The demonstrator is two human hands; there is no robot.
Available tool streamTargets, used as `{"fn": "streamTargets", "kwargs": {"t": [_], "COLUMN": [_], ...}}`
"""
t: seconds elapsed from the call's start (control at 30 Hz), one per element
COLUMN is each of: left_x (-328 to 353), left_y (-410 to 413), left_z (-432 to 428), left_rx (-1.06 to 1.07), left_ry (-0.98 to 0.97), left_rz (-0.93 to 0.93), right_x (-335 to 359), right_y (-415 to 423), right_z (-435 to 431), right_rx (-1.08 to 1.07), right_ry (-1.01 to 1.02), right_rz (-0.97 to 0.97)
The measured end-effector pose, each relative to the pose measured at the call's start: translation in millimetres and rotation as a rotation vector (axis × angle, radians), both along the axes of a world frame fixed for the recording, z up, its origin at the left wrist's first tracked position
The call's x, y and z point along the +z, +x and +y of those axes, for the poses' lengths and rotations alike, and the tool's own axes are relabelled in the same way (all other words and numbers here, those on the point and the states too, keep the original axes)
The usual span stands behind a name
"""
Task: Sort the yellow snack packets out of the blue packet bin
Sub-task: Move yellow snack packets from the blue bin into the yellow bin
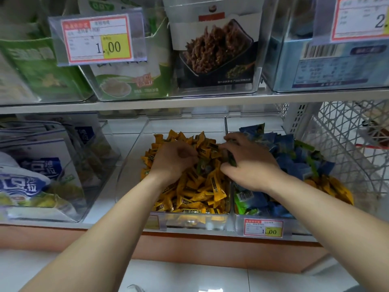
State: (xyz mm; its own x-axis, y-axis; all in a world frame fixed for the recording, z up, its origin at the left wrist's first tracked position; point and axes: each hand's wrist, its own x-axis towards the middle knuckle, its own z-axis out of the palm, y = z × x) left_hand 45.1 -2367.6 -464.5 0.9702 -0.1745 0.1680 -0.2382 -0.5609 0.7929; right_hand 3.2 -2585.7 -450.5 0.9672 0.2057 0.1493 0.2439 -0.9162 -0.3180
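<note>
Yellow snack packets (328,187) lie in the front right corner of the blue packet bin (299,226), to the right of both hands. The right grip (250,163) is nearer and pinches greenish packets (231,160). The left grip (174,159) is curled, contents indeterminate.

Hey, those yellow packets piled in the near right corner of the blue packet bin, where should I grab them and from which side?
Probably from above and the front: the yellow packets lie loose on top, the bin is open upward, and the white basket crowds its right side. Pinch a few by their flat ends.
</note>
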Motion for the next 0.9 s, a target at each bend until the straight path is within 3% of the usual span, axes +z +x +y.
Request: {"fn": "streamTargets", "kwargs": {"t": [0.23, 0.5, 0.6, 0.7, 0.83, 0.9], "left_x": [-12, -3, 19, 31, 35, 36], "left_y": [-7, -11, -11, -22, -30, -28], "left_z": [-5, -17, -8, -13, -23, -24], "left_rx": [-0.091, -0.04, -0.022, -0.096, -0.13, -0.141], "left_ry": [0.238, 0.196, 0.019, -0.301, -0.548, -0.58], "left_rz": [0.139, 0.02, -0.038, 0.061, 0.135, 0.157], "right_x": [-2, -1, 2, 6, 13, 17], "right_y": [-1, -7, -11, -16, -16, -15], "right_z": [0, 0, 1, 8, 9, 4], "right_rx": [0.009, 0.015, 0.026, 0.074, 0.104, 0.118], "right_ry": [0.002, -0.019, -0.078, -0.055, 0.405, 0.558], "right_rz": [0.018, 0.01, -0.1, -0.187, -0.135, -0.141]}}
